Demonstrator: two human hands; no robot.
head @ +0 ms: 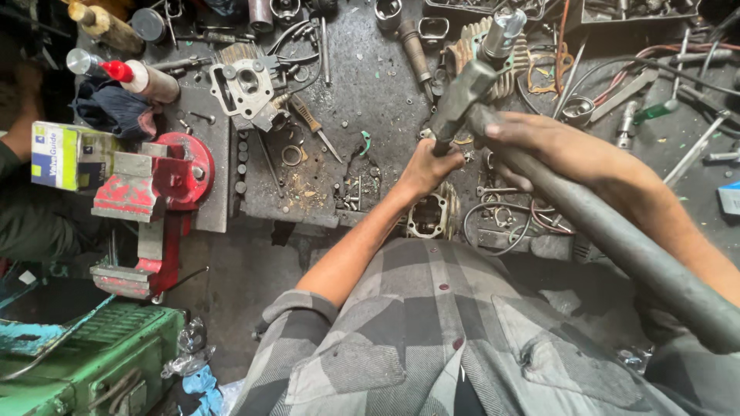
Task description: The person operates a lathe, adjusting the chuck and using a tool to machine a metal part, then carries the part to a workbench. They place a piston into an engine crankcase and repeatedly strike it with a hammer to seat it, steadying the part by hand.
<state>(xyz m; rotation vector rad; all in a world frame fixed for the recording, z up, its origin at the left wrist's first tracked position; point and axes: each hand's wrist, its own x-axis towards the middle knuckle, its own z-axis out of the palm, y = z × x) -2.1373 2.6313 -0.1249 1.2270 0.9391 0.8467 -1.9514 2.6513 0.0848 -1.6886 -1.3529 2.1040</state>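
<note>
Hammer (470, 88) with a heavy grey steel head and a long dark pipe-like handle (617, 239) sits raised over the middle of the oily workbench (370, 85), its head just above a finned engine cylinder (505, 65) with a shiny round piece standing on top. Right hand (555, 150) is wrapped tight round the upper handle, fingers closed on it. Left hand (428, 166) is clenched low under the head, fingers curled round something slim and dark; what it is I cannot tell. It looks like a striking or driving step, and the next blow would call for a steady left hand and a square hit. Near the belly lies a second cylinder part (432, 216). Further left, a grey cylinder head (243, 88) and a red bench vise (158, 192).
</note>
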